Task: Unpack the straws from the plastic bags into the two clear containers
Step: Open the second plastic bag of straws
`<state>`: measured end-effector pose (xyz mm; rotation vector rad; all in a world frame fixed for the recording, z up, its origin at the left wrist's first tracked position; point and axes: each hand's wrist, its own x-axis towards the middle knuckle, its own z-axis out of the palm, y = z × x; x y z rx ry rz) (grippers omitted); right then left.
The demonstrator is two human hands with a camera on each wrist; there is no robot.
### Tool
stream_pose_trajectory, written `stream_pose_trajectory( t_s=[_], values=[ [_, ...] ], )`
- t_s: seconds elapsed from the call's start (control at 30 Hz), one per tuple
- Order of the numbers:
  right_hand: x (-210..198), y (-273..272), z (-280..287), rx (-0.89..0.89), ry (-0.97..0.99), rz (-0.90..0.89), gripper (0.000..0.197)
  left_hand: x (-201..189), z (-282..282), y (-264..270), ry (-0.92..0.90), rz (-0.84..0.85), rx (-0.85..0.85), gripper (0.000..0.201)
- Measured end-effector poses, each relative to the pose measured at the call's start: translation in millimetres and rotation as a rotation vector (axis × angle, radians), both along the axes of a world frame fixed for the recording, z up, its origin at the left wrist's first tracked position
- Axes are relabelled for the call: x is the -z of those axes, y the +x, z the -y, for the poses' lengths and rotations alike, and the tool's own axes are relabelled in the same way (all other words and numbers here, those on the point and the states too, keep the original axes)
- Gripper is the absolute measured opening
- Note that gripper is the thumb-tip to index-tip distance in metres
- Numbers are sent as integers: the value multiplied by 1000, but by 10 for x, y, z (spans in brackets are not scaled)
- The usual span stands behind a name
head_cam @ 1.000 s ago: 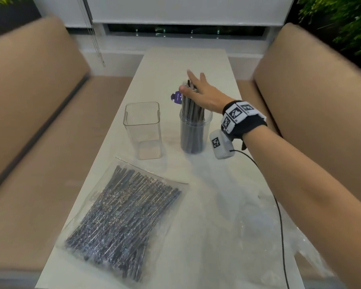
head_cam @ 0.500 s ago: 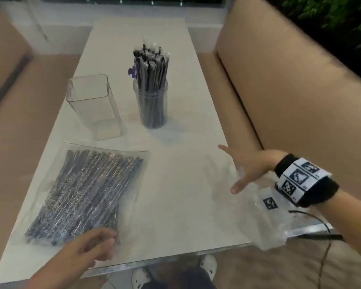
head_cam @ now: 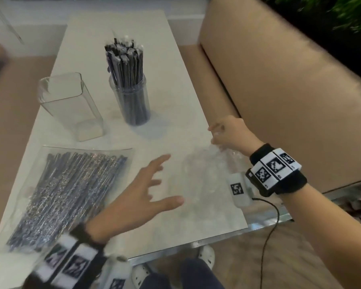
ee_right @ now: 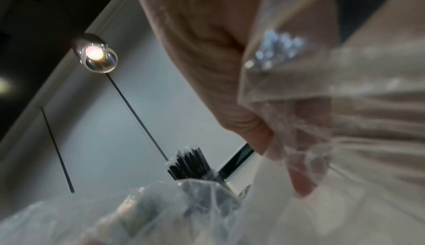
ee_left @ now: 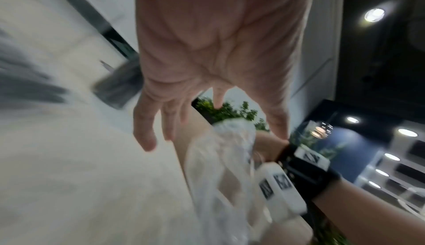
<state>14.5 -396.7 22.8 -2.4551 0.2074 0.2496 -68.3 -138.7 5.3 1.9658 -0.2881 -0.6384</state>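
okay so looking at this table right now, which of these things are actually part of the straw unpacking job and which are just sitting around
Part of the job:
- full bag of straws
- empty square container
- round container, already packed with straws
- empty plastic bag, gripped by the right hand
- left hand, open above the table

Just there:
- tan benches
- green plants

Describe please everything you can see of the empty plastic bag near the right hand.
The empty plastic bag is clear, thin and crumpled, with shiny wrinkles. It lies at the near right corner of the white table, close to its right edge. No straws show inside it. The right hand grips its far end, and in the right wrist view the film bunches around the fingers. The left hand, fingers spread, reaches toward it; whether it touches is unclear.
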Motion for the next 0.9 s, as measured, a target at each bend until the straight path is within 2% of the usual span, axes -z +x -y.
stream_pose_trajectory(
  t_s=[0.07, 0.1, 0.13, 0.23, 0.27, 0.33, 0.43, 0.5, 0.57, 0.63, 0.67, 0.73, 0.8, 0.9],
  values=[
    [-86, 84, -105, 35, 135, 48, 31, 27, 317, 136, 8, 137, 48, 103],
    [-126, 126, -147, 52, 202, 63, 30, 45, 442, 213, 18, 231, 57, 104],
    [-157, 167, -182, 60, 246, 79, 28, 55, 538, 303, 29, 321, 48, 98],
    [-203, 268, -173, 55, 328, 125, 27, 97, 604, 639, 50, 481, -148, 52],
    [-212, 289, -137, 38, 333, 122, 31, 123, 567, 762, 25, 450, -247, 40],
    [-174, 307, -51, -49, 311, 63, 44, 201, 465, 978, -75, 282, -414, 26],
    [42, 254, -36, -166, 305, -70, 66, 366, 386, 1163, -255, -62, -595, 20],
    [274, 231, -102, -215, 260, -90, 79, 513, 382, 1228, -273, -221, -682, 20],
    [455, 261, -171, -229, 181, -67, 85, 600, 358, 1261, -132, -269, -656, 44],
    [517, 320, -197, -207, 139, -51, 88, 558, 275, 1259, 95, -167, -571, 75],
    [498, 347, -194, -197, 145, -52, 91, 489, 206, 1241, 164, -75, -558, 83],
    [404, 379, -174, -206, 139, -35, 96, 301, 0, 1168, 224, 91, -562, 81],
    [219, 368, -175, -246, 51, 43, 92, 97, -278, 1057, 253, 171, -559, 65],
    [-161, 299, -327, -323, 7, 247, 63, -133, -841, 872, 349, 233, -554, 41]
  ],
)
